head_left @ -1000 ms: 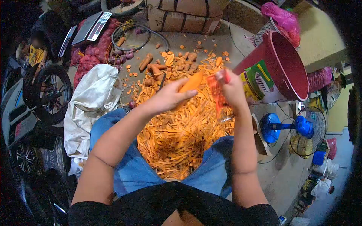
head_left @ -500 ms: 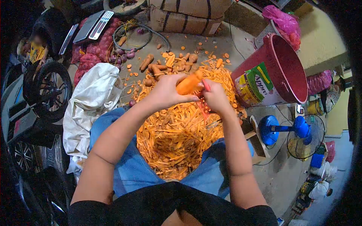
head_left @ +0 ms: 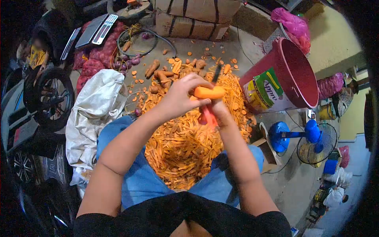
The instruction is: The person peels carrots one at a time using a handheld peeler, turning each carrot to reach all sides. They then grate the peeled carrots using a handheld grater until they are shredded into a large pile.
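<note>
My left hand is closed around a peeled orange carrot, which lies crosswise over the pile. Just behind and below the carrot, my right hand is closed on a red tool, smeared by motion; I cannot tell its exact kind. A narrow dark strip, like a blade, sticks up past the carrot's far side. Under both hands spreads a heap of orange carrot peelings, reaching back between my knees. Brown unpeeled carrots lie at the heap's far edge.
A tall maroon bucket tilts at the right, with a blue fan and an open carton nearby. At left lie a white sack, net bags of red onions and a scale. Taped boxes stand behind.
The carrot has turned from slanting upward to nearly level and shifted slightly right. My right hand has dropped lower behind it, the red tool is lower, and the dark strip now shows.
</note>
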The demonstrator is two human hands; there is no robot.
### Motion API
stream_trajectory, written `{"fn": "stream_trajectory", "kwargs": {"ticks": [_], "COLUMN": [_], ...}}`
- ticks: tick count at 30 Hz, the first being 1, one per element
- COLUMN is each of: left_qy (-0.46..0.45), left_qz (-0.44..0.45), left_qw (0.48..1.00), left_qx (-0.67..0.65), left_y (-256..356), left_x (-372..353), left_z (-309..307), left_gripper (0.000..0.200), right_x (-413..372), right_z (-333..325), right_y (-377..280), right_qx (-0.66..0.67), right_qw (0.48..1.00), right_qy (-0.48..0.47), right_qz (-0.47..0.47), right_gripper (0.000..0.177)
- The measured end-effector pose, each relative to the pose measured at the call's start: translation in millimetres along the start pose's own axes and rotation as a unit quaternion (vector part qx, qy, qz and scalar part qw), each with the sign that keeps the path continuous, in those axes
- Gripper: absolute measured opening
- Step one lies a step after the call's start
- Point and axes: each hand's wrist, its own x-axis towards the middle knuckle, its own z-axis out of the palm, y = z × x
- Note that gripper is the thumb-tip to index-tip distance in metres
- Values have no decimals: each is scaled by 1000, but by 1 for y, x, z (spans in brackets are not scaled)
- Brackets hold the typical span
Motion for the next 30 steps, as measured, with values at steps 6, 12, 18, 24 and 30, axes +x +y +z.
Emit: {"fn": "stream_trajectory", "kwargs": {"ticks": [6, 12, 18, 24, 30], "left_qy": [-42, -54, 32, 39, 20], "left_qz": [-125, -169, -153, -150, -150], "left_qw": [991, 971, 973, 975, 978], "left_qx": [8, 158, 170, 160, 141], "left_y": [-12, -6, -22, -24, -23], "left_x": [-2, 2, 5, 6, 6], "left_z": [-2, -2, -1, 2, 1], "left_gripper": [35, 31, 29, 32, 31], "right_x": [4, -4, -18, -20, -20], "right_z": [-10, -10, -1, 0, 1], "right_y": [-16, -22, -37, -34, -35], "right_qx": [-397, -531, -602, -622, -601], "right_qw": [877, 802, 765, 747, 768], "right_qy": [93, 126, 161, 136, 134], "right_qz": [-254, -242, -163, -192, -175], "right_gripper": [15, 16, 13, 14, 11]}}
